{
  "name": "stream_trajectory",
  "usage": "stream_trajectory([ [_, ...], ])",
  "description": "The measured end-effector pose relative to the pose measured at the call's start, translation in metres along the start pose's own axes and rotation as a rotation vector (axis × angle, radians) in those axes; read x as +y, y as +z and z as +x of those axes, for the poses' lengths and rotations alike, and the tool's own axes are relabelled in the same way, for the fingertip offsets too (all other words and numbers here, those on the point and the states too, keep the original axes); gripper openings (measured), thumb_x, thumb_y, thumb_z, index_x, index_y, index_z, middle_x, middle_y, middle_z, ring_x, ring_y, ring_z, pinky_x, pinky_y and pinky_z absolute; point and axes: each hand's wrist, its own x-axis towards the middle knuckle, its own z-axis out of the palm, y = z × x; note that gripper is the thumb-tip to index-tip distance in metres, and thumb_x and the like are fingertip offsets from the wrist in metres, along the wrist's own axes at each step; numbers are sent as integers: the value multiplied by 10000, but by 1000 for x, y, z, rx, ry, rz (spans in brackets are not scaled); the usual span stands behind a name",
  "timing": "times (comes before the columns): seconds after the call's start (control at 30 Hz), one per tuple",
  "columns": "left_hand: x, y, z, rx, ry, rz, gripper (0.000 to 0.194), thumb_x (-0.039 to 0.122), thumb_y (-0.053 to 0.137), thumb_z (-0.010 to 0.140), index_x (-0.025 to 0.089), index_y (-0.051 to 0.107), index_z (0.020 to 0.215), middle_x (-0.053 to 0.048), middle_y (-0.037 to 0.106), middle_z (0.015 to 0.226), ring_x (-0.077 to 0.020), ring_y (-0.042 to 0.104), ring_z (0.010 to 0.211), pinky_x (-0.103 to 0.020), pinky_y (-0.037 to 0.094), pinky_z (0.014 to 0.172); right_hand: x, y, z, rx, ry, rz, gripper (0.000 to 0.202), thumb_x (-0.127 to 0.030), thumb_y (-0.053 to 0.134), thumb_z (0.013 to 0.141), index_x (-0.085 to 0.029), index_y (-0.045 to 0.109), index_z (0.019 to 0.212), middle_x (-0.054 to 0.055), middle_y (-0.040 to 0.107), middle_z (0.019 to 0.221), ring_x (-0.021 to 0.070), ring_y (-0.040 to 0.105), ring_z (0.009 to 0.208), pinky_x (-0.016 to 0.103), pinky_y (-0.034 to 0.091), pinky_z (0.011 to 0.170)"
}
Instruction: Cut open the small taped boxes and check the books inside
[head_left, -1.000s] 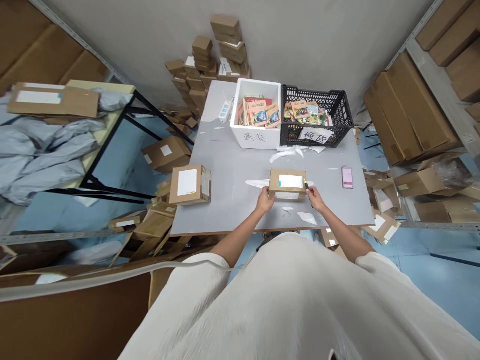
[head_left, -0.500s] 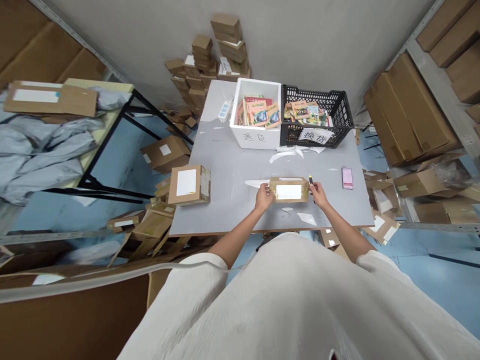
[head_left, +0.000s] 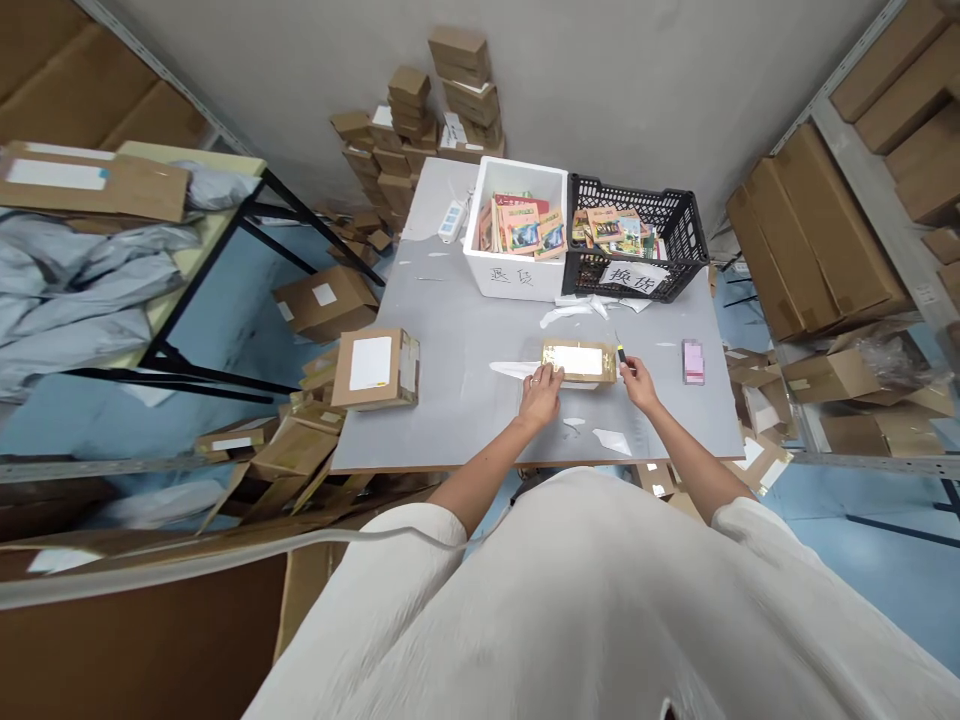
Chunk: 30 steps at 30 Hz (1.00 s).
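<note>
A small taped cardboard box (head_left: 600, 377) with a white label lies on the grey table near its front edge. My left hand (head_left: 541, 394) grips its left front corner, fingers pressed over the near edge; the thumb is partly hidden. In my right hand (head_left: 639, 384) is a black and yellow utility knife (head_left: 621, 353), its thin blade out and pointing away from me. The knife stands just beside the box's right end; whether the two touch, I cannot tell.
A larger cardboard box (head_left: 375, 370) sits at the table's left. Behind stand a white foam bin (head_left: 517, 283) and a black crate (head_left: 681, 245), both holding booklets. A phone (head_left: 693, 362) lies at right; paper scraps (head_left: 612, 440) are scattered about. Many boxes surround the table.
The small box has turned so that another taped, labelled face is up. My left hand has shifted from its left end onto the near edge. The knife remains in my right hand.
</note>
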Motion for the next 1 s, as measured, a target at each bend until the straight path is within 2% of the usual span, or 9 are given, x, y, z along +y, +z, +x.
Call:
stream_trajectory([
  [0.17, 1, -1, 5, 3, 21, 15, 789, 131, 558, 927, 184, 504, 1713, -224, 383, 1847, -411, 349, 1716, -627, 307, 1360, -30, -5, 8, -128, -126, -168, 641, -752, 555, 1027, -264, 811, 1355, 103, 816, 1226, 321, 742, 1085, 520, 591, 1070],
  [0.27, 1, -5, 1, -16, 43, 63, 792, 133, 560, 937, 184, 489, 1724, -217, 404, 1839, -387, 351, 1718, -603, 321, 1352, -58, -4, 14, -288, -177, -343, 546, -658, 567, 1071, -276, 850, 1340, 77, 853, 1142, 334, 748, 1102, 468, 583, 1035],
  [0.33, 2, -9, -2, -37, 59, 108, 776, 143, 549, 959, 177, 476, 1730, -211, 423, 1832, -362, 358, 1714, -581, 319, 1355, -78, 1, 17, -400, -184, -491, 496, -573, 548, 1100, -277, 844, 1366, 56, 867, 1180, 314, 755, 1122, 406, 570, 1015],
  [0.43, 1, -16, -3, -63, 78, 160, 751, 148, 526, 984, 161, 463, 1733, -202, 435, 1828, -333, 368, 1707, -549, 328, 1351, -107, 15, 20, -501, -215, -702, 456, -483, 518, 1127, -273, 843, 1369, 48, 871, 1237, 281, 762, 1134, 328, 537, 966],
  [0.53, 0, -21, -4, -88, 104, 172, 766, 151, 541, 977, 156, 449, 1738, -200, 430, 1833, -331, 366, 1706, -549, 326, 1349, -127, 29, 23, -540, -234, -847, 457, -465, 481, 1148, -281, 851, 1343, 49, 876, 1218, 267, 764, 1116, 295, 507, 900],
  [0.67, -3, -23, -5, -109, 128, 167, 789, 157, 555, 968, 137, 428, 1747, -211, 408, 1844, -338, 357, 1708, -567, 318, 1349, -140, 43, 23, -551, -238, -960, 453, -448, 464, 1153, -292, 854, 1322, 53, 870, 1248, 260, 753, 1138, 285, 474, 867],
  [1.0, -13, -27, -5, -137, 208, 154, 784, 164, 550, 977, 125, 425, 1750, -218, 411, 1839, -347, 361, 1700, -561, 317, 1347, -153, 50, 16, -554, -193, -1087, 449, -434, 451, 1162, -298, 844, 1331, 56, 864, 1263, 259, 750, 1163, 282, 459, 867],
])
